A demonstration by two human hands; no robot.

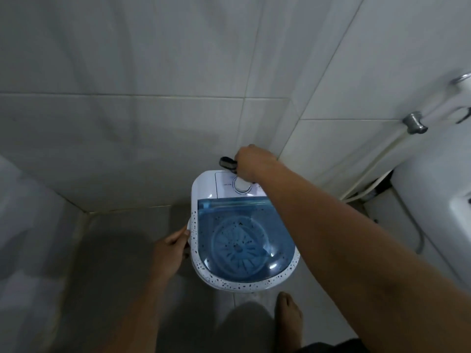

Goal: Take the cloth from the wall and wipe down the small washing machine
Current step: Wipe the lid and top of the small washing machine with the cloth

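The small washing machine point(201, 187) stands on the floor against the tiled wall. It is white with a black-speckled rim, a blue see-through lid point(242, 240) and a round white dial point(241, 186) on its back panel. My right hand point(251, 161) reaches over the back panel, just above the dial, and is closed on a small dark grey bunched cloth point(227, 163) that sticks out to its left. My left hand point(169, 250) holds the machine's left rim, fingers curled against the edge.
A white toilet cistern point(433, 189) stands at the right, with a metal valve point(415, 123) and a pale hose point(369, 171) on the wall beside it. My bare foot point(289, 312) is on the grey floor just in front of the machine. Tiled walls meet in a corner behind it.
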